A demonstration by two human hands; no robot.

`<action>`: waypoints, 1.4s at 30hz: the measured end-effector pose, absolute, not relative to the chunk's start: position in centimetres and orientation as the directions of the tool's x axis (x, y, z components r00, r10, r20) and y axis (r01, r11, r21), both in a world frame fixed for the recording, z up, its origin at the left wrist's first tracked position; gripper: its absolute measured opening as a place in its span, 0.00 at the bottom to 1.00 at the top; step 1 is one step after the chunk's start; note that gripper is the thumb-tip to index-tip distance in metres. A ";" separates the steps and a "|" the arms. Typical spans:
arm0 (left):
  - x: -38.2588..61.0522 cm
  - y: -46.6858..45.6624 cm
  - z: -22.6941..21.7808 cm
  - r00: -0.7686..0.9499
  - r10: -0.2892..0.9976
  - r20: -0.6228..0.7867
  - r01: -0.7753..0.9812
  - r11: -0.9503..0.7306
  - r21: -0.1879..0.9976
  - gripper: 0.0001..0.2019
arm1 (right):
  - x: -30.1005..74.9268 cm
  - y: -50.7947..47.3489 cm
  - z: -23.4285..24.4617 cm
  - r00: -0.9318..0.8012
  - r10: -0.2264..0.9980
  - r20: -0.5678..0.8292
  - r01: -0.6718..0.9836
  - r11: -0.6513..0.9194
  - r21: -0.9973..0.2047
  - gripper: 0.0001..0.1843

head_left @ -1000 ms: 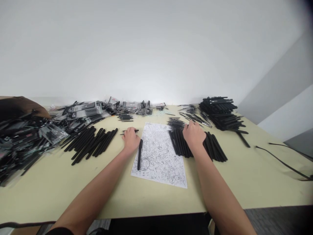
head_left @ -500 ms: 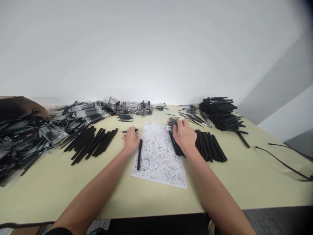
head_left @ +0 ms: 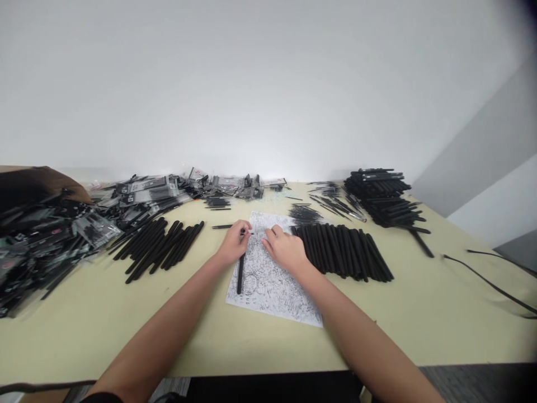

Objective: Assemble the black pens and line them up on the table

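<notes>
My left hand (head_left: 232,243) pinches a thin black rod (head_left: 222,226) at the top edge of a patterned black-and-white paper sheet (head_left: 272,285). My right hand (head_left: 285,250) rests on the sheet with its fingers a little apart, and I see nothing in it. A thick black pen (head_left: 240,273) lies on the sheet just below my left hand. To the right of my right hand, a neat row of black pens (head_left: 342,252) lies side by side. Another row of black pens (head_left: 159,249) lies left of my left hand.
Heaps of pens in clear packets (head_left: 138,198) spread along the cream table (head_left: 268,347) and pile up at the far left. A stacked pile of black pens (head_left: 381,196) stands back right, beside thin black pieces (head_left: 304,214). A black cord (head_left: 495,285) lies at the right.
My right hand has moved left, off the row of pens and onto the sheet. My left hand has shifted slightly right with the thin black rod.
</notes>
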State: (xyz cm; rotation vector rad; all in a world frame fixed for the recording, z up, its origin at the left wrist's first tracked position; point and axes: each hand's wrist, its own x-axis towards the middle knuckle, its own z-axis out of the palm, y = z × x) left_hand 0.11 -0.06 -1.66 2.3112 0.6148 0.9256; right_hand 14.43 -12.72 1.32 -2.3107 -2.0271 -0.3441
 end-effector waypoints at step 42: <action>0.1 -0.5 -1.3 0.693 0.566 0.446 0.256 -0.772 0.582 0.06 | 14.9 -12.4 0.6 0.070 0.969 0.236 0.995 -0.085 0.053 0.19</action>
